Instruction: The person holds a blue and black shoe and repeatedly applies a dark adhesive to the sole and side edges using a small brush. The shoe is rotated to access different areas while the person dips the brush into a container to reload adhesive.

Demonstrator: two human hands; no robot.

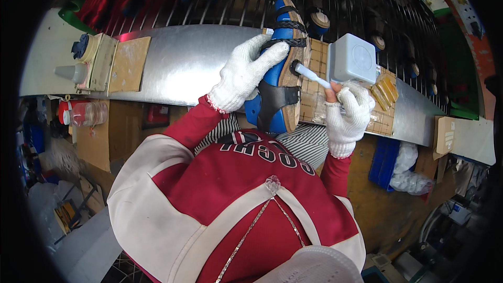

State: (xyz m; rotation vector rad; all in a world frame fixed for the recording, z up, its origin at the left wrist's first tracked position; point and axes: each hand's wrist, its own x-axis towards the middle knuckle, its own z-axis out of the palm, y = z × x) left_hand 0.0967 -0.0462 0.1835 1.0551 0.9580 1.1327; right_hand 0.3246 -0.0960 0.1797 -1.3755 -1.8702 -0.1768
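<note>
My left hand (242,73), in a white knit glove, is closed round a sandal (277,98) with black straps and a brown wood-toned sole. A blue last fills the sandal, which is tilted so that the sole's side faces right. In my gloved right hand (350,112), bare fingertips pinch the pale handle of a brush (315,77). The brush's dark bristle end meets the edge of the sole near its middle. A whitish square plastic container (346,60) stands just beyond my right hand.
Past the metal worktop (183,57), a rack of metal rods (238,0) carries several more sandals. Cardboard (381,120) lies under the container, beside a yellowish block (385,93). At the left are a board (130,64) and a grey cone (72,73). A blue crate (384,162) sits below right.
</note>
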